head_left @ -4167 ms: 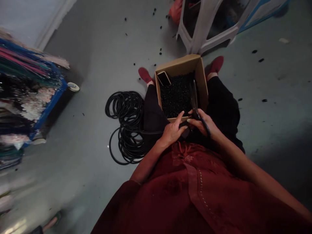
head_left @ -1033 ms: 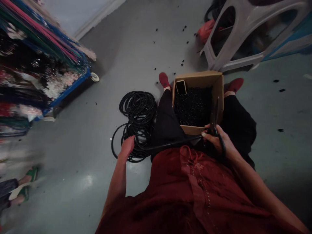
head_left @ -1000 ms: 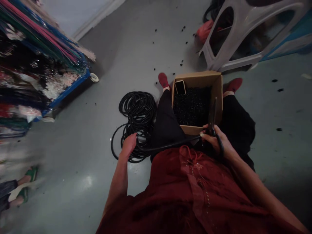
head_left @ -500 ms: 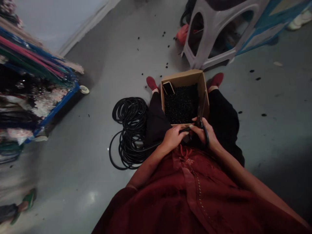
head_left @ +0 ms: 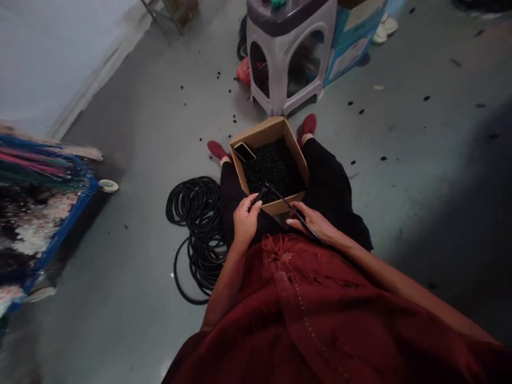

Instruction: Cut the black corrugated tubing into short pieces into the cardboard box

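My left hand is closed round a black rubber tube, whose end points over the near edge of a cardboard box. In my right hand is a pair of dark scissors, the blades reaching left with their tip close to the tube's end. Many small cut black pieces fill the lower part of the box, and a phone leans in its far left corner. Coils of black tubing lie on the floor beside my left leg.
A grey plastic stool stands just beyond the box, with a blue carton behind it to the right. To the left is a blue wheeled rack loaded with strands and packets. Small black bits are scattered over the floor.
My view has swung to the right. My hands have moved apart; the left has brought the tube's end up to the box edge, and the scissors have tipped from upright to pointing left.
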Motion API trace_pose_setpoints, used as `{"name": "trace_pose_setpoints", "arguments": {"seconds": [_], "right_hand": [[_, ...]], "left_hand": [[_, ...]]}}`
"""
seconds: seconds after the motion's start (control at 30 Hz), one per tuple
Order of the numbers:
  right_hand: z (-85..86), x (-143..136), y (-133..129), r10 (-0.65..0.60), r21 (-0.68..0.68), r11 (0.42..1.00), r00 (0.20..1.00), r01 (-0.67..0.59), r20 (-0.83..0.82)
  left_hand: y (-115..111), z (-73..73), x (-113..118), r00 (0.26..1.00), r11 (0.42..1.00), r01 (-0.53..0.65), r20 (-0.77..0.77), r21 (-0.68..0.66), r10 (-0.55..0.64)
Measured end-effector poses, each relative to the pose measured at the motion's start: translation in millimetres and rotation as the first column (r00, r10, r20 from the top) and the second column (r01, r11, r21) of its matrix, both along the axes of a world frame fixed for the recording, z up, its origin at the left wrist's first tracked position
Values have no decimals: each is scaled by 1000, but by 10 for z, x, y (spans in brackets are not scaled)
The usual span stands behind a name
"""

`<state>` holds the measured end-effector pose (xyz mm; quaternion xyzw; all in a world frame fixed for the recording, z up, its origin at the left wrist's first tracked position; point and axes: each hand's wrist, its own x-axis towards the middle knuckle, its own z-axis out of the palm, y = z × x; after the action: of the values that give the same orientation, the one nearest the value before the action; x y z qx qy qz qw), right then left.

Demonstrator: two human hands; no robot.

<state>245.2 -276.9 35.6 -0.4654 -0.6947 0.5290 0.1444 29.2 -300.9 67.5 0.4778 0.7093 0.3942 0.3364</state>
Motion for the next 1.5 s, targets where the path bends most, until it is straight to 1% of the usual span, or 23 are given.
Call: {"name": "trace_pose_setpoints", "arguments": {"seconds": [0.17, 0.27, 0.43, 0.6, 0.77, 0.93, 1.07, 1.27, 1.5], "right_hand": [[76, 73, -18, 64, 25, 998, 998, -64, -26], [98, 77, -26, 91, 26, 996, 995, -91, -32], [106, 62, -34, 88, 52, 995, 995, -87, -35], [113, 50, -22, 69, 91, 994, 997, -64, -46], [138, 42, -16, 81, 117, 990, 996, -75, -41], [149, 46, -14, 89, 119, 989, 995, -84, -36], [149, 53, -7, 112, 117, 988, 991, -103, -67], [141, 48, -3, 113, 162, 981, 993, -105, -43], [137, 36, 8, 106, 194, 975, 994, -108, 19]], "left_hand": [[23, 25, 81, 996, 999, 18, 87, -40, -15], [30, 29, 122, 992, 999, 10, 129, -51, -3], [26, -1, 148, 989, 998, 0, 149, -69, 10], [12, -8, 150, 986, 997, 43, 163, -59, -32], [-10, -43, 136, 978, 996, 80, 196, -46, -69], [-18, -81, 104, 975, 995, 92, 204, -39, -83], [-20, -65, 103, 970, 994, 107, 221, -38, -96], [-24, -25, 133, 959, 996, 78, 277, -48, -62], [-25, -40, 151, 951, 997, 39, 308, -63, -18]]}}
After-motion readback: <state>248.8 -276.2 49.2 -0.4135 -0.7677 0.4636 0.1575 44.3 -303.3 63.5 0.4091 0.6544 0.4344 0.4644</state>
